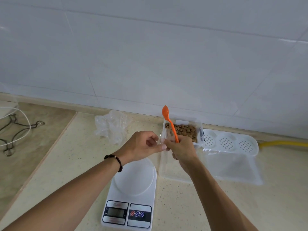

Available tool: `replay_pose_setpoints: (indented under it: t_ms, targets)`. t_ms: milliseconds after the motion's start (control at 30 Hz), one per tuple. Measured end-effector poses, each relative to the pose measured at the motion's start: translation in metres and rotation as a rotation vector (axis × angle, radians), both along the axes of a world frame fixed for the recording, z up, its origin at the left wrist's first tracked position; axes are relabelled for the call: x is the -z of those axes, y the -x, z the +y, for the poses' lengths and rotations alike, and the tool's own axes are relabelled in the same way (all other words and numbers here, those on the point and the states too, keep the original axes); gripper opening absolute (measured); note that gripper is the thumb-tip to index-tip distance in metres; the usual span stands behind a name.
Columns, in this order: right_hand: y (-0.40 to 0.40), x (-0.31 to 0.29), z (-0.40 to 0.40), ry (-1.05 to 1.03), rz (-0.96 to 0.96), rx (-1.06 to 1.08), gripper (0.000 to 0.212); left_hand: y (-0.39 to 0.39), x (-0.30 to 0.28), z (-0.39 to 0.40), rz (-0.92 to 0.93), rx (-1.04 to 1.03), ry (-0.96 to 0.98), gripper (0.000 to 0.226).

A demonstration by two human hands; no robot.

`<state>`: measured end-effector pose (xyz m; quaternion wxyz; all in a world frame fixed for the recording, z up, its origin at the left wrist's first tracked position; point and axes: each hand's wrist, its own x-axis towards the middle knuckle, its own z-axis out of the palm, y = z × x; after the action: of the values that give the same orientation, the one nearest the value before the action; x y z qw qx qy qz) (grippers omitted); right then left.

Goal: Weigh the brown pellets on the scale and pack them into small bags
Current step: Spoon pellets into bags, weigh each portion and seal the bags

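Note:
A white digital scale (133, 194) lies on the counter in front of me, its platform bare. Brown pellets (186, 130) fill a clear box (199, 129) near the wall. My left hand (141, 144) and my right hand (181, 150) meet above the scale's far edge, both pinching a small clear bag (162, 139) between them. My right hand also grips an orange spoon (170, 122), whose bowl points up and away. The bag's lower part is hard to make out.
A crumpled clear plastic bag (110, 125) lies behind my left hand. A white perforated tray (231, 142) and flat clear bags (233, 167) lie at the right. A yellow hose (283, 143) runs along the wall. Wire hooks (15, 130) and a white cord lie far left.

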<state>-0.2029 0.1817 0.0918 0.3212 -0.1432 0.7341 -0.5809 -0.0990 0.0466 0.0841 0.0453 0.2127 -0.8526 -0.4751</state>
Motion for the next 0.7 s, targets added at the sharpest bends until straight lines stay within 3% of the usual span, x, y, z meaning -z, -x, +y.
replay_pose_setpoints:
  t_ms: [100,200,400,500,567,633,700]
  targets:
    - [0.001,0.001,-0.002,-0.016,0.052,-0.045,0.022,0.006,0.0,0.001,-0.019,0.021,-0.033,0.041]
    - [0.001,0.004,-0.003,0.012,0.022,-0.112,0.01,0.011,-0.002,0.001,-0.052,0.03,-0.005,0.047]
    - [0.008,0.014,-0.002,-0.209,0.23,-0.104,0.01,0.01,-0.004,-0.001,-0.004,-0.092,0.159,0.014]
    - [0.011,0.021,-0.003,-0.296,0.295,-0.041,0.016,0.011,-0.003,0.003,0.059,-0.098,0.246,0.019]
    - [0.01,0.02,-0.003,-0.293,0.263,-0.035,0.016,0.011,-0.001,0.006,0.091,-0.049,0.203,0.024]
    - [0.008,0.014,-0.003,-0.222,0.204,-0.083,0.019,0.012,-0.002,0.008,0.064,0.073,0.138,0.035]
    - [0.007,0.008,0.0,-0.123,0.12,-0.102,0.019,0.014,-0.004,0.01,0.026,0.189,0.204,0.052]
